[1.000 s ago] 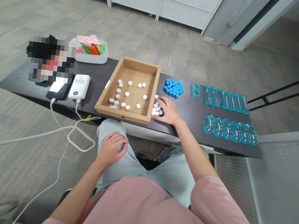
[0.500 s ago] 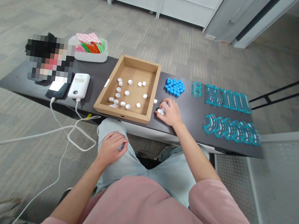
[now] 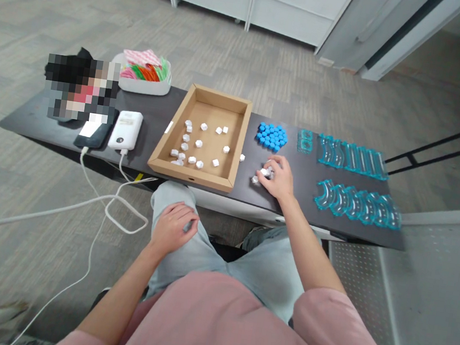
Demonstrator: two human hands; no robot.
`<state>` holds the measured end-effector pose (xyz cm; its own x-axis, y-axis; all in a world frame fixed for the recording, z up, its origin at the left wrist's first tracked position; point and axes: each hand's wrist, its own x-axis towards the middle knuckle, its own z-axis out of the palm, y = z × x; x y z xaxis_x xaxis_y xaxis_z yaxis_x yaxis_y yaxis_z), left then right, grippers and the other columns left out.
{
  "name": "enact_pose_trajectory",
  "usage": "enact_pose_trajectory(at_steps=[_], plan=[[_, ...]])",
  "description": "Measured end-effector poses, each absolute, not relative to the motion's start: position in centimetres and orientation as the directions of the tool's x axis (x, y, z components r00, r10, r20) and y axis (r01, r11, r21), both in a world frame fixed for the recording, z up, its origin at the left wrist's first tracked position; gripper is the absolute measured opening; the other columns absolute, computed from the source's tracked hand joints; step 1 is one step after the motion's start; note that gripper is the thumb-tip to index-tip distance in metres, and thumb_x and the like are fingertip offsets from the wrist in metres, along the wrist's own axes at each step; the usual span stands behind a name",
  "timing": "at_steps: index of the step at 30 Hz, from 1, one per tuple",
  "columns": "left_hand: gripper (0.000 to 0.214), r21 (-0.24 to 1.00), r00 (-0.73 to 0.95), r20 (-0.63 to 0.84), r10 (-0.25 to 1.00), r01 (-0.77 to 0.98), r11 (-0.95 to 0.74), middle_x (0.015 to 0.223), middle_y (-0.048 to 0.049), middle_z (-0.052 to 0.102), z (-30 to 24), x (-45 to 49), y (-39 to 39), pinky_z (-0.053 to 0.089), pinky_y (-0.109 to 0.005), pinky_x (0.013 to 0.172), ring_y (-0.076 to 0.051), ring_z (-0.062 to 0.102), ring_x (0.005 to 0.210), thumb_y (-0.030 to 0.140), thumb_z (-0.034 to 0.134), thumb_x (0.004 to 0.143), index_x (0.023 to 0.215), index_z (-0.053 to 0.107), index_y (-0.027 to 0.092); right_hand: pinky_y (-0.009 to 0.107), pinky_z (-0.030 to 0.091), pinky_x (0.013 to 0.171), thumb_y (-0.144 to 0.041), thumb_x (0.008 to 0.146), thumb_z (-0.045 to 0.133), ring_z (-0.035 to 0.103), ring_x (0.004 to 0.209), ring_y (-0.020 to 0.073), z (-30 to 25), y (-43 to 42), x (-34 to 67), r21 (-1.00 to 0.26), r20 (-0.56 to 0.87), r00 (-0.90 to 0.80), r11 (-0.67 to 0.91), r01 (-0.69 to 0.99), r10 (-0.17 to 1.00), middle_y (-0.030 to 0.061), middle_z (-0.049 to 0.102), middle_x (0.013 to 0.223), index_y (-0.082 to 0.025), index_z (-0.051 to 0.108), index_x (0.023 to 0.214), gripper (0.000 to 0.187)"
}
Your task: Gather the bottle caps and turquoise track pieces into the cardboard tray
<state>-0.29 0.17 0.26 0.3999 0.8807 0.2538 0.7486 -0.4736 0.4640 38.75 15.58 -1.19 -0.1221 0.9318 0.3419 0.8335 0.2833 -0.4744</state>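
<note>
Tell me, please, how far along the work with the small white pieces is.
Done: over a dozen small white plastic pieces lie in the brown cardboard tray. In hand: the right hand grips a few more on the black table. Still out: two loose white pieces beside the tray; the left hand rests on a thigh.

Table [image 3: 151, 124] w/ tray [image 3: 189, 174], white pcs [image 3: 254, 180], blue pcs [image 3: 271, 136], power bank [image 3: 126, 130].
</note>
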Motion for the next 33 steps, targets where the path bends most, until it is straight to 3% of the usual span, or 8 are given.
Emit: enact_pose_trajectory(at_steps=[4, 7, 11, 19, 24, 29, 33], plan=[[0.037, 0.477, 0.392, 0.24, 0.888, 0.75, -0.459, 0.105, 0.0002, 0.094, 0.3, -0.3, 0.2, 0.072, -0.056, 0.119, -0.029, 0.09, 0.105, 0.011, 0.068, 0.093, 0.098, 0.091, 0.04, 0.068, 0.057, 0.13, -0.051, 0.102, 0.077, 0.071, 0.141, 0.0469, 0.5, 15.6, 39.0, -0.559, 0.305, -0.06, 0.229, 0.796, 0.951, 0.0222, 0.077, 0.15, -0.034, 0.077, 0.101, 0.018], [0.038, 0.47, 0.391, 0.229, 0.892, 0.758, -0.453, 0.105, 0.0004, 0.094, 0.3, -0.3, 0.1, 0.072, -0.056, 0.12, -0.028, 0.09, 0.106, 0.009, 0.068, 0.094, 0.098, 0.091, 0.039, 0.067, 0.056, 0.131, -0.052, 0.102, 0.076, 0.071, 0.142, 0.0465, 1.9, 17.0, 37.7, -0.571, 0.369, -0.073, 0.288, 0.769, 0.927, 0.0223, 0.076, 0.148, -0.03, 0.077, 0.103, 0.022], [0.036, 0.459, 0.391, 0.227, 0.892, 0.765, -0.452, 0.106, 0.0004, 0.094, 0.3, -0.2, 0.1, 0.071, -0.056, 0.12, -0.029, 0.09, 0.106, 0.011, 0.068, 0.095, 0.097, 0.089, 0.04, 0.064, 0.054, 0.131, -0.053, 0.106, 0.077, 0.068, 0.145, 0.0436, 3.6, 20.1, 32.8, -0.511, 0.442, -0.22, 0.446, 0.735, 0.869, 0.019, 0.071, 0.153, -0.027, 0.079, 0.113, 0.027], [0.036, 0.471, 0.382, 0.225, 0.897, 0.763, -0.443, 0.105, 0.0003, 0.094, 0.3, -0.2, 0.0, 0.071, -0.053, 0.121, -0.028, 0.09, 0.106, 0.011, 0.067, 0.099, 0.097, 0.087, 0.04, 0.061, 0.053, 0.134, -0.055, 0.115, 0.076, 0.063, 0.157, 0.0404, 4.5, 24.8, 23.4, -0.426, 0.367, -0.542, 0.654, 0.625, 0.756, 0.017, 0.069, 0.166, -0.028, 0.085, 0.132, 0.033], [0.036, 0.483, 0.386, 0.209, 0.899, 0.758, -0.438, 0.104, -0.0006, 0.093, 0.4, -0.3, 0.1, 0.07, -0.054, 0.121, -0.028, 0.09, 0.107, 0.011, 0.065, 0.099, 0.097, 0.087, 0.041, 0.062, 0.053, 0.134, -0.047, 0.119, 0.065, 0.069, 0.151, 0.0392, 4.2, 23.7, 27.6, -0.476, 0.42, -0.431, 0.599, 0.644, 0.798, 0.0167, 0.076, 0.156, -0.029, 0.086, 0.13, 0.029], [0.035, 0.49, 0.379, 0.216, 0.9, 0.755, -0.435, 0.104, -0.0001, 0.093, 0.2, -0.3, 0.2, 0.069, -0.054, 0.121, -0.029, 0.09, 0.106, 0.012, 0.066, 0.097, 0.097, 0.086, 0.04, 0.066, 0.055, 0.132, -0.054, 0.118, 0.063, 0.074, 0.143, 0.0423, 3.4, 19.1, 35.9, -0.508, 0.411, -0.222, 0.425, 0.749, 0.884, 0.0185, 0.081, 0.144, -0.028, 0.085, 0.122, 0.034], [0.036, 0.482, 0.387, 0.227, 0.894, 0.753, -0.448, 0.105, 0.0001, 0.094, 0.1, -0.3, 0.2, 0.07, -0.054, 0.119, -0.029, 0.09, 0.106, 0.01, 0.068, 0.092, 0.096, 0.087, 0.04, 0.074, 0.052, 0.135, -0.071, 0.107, 0.075, 0.068, 0.155, 0.0521, 1.7, 14.7, 39.9, -0.479, 0.286, -0.212, 0.332, 0.813, 0.934, 0.0244, 0.075, 0.164, -0.028, 0.083, 0.148, 0.06]])
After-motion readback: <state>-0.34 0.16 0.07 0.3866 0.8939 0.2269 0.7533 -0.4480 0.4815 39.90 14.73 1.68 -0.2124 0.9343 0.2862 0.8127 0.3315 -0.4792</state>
